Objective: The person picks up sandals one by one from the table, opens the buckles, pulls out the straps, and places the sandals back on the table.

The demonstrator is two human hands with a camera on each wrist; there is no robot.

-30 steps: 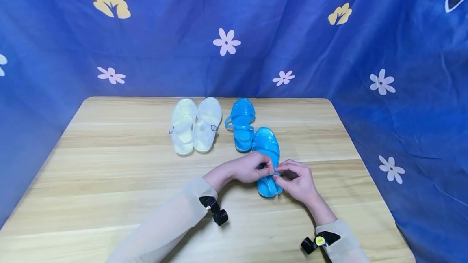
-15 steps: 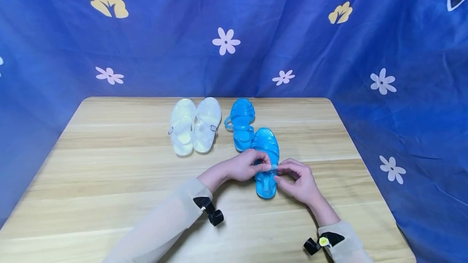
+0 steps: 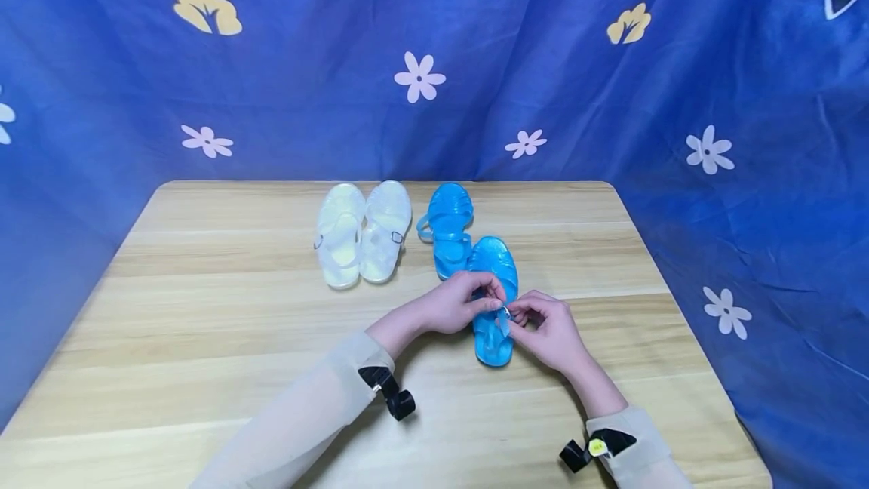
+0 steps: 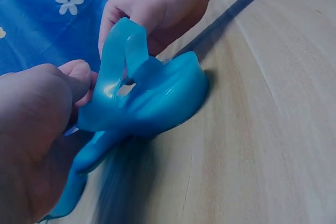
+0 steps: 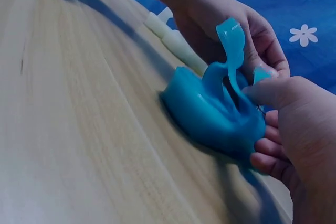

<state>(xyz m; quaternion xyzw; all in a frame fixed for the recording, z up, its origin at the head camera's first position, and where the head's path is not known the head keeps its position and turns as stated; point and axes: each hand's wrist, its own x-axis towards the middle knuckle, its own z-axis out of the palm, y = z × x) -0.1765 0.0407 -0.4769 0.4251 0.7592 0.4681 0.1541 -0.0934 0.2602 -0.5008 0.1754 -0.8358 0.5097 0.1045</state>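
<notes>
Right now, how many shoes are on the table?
4. Two clear sandals sit side by side at the back, one blue sandal sits beside them, and another blue sandal is between the left hand and right hand.

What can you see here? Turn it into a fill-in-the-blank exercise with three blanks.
1. Both hands work on the strap of the near ____ sandal.
2. The left hand and right hand meet at the sandal's ____.
3. The white sandals stand to the ____ of the far blue sandal on the table.

Missing words: blue; strap; left
</notes>
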